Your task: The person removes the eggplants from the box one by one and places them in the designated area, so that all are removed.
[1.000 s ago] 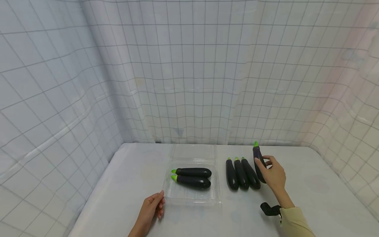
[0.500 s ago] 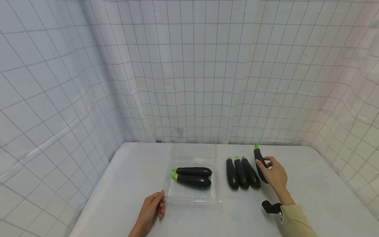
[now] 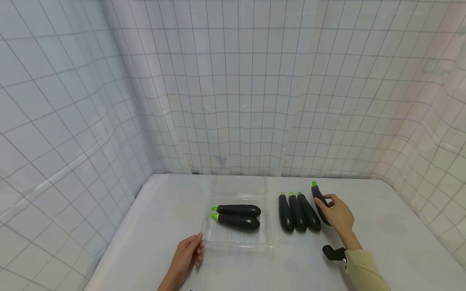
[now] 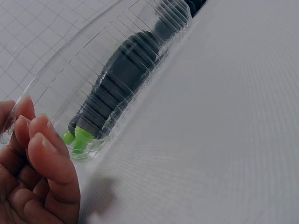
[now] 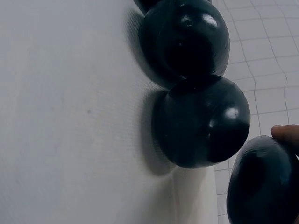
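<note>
My left hand (image 3: 186, 254) pinches the near left corner of an open clear plastic clamshell box (image 3: 233, 239). Its thumb and index finger meet at the rim, as the left wrist view shows. Inside the box two dark eggplants (image 3: 238, 222) with green stems lie side by side, stems to the left. On the right, my right hand (image 3: 338, 216) grips another eggplant (image 3: 318, 195) between thumb and fingers, stem end pointing away from me. In the right wrist view the held eggplant (image 5: 261, 186) is apart from the nearest one in the row and appears slightly raised.
Three eggplants (image 3: 298, 214) lie in a row on the white table (image 3: 145, 226), between the box and my right hand. The box's lid (image 3: 238, 186) is folded back flat toward the far edge. White gridded curtains (image 3: 233, 101) stand behind and on both sides.
The held eggplant has come down slightly and its stem end has dropped toward the table, with my right hand shifting a little right. My left hand stays at the box corner.
</note>
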Available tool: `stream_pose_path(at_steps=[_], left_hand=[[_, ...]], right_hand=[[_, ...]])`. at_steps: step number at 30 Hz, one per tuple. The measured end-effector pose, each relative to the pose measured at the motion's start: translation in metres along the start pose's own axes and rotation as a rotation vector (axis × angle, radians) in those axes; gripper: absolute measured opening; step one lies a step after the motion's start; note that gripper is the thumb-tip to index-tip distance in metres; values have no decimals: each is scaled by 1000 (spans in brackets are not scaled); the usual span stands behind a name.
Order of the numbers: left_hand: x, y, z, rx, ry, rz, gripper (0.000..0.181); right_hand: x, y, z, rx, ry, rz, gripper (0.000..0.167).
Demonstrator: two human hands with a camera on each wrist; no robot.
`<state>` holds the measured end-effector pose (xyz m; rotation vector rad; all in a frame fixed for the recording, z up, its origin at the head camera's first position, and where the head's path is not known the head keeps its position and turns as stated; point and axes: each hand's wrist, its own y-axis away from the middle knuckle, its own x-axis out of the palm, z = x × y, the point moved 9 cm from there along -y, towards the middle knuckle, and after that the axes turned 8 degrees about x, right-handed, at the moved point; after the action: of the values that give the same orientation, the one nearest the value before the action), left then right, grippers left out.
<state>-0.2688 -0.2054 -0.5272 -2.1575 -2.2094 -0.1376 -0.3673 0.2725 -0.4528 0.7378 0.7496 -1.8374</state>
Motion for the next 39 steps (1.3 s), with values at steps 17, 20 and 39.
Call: stream_pose_path(at_steps=[17,20,39], left_hand=[[-1,3,-1,2,-25,-25,40],[-1,3,-2,6,-27,-23,40],[-3,0,-3,23,-6,-50,39]], right_hand=[[12,-5,-11,31,64,75,63],[14,-6,-12,33,69,78,63],[22,-6,-13,24,87,107,62]])
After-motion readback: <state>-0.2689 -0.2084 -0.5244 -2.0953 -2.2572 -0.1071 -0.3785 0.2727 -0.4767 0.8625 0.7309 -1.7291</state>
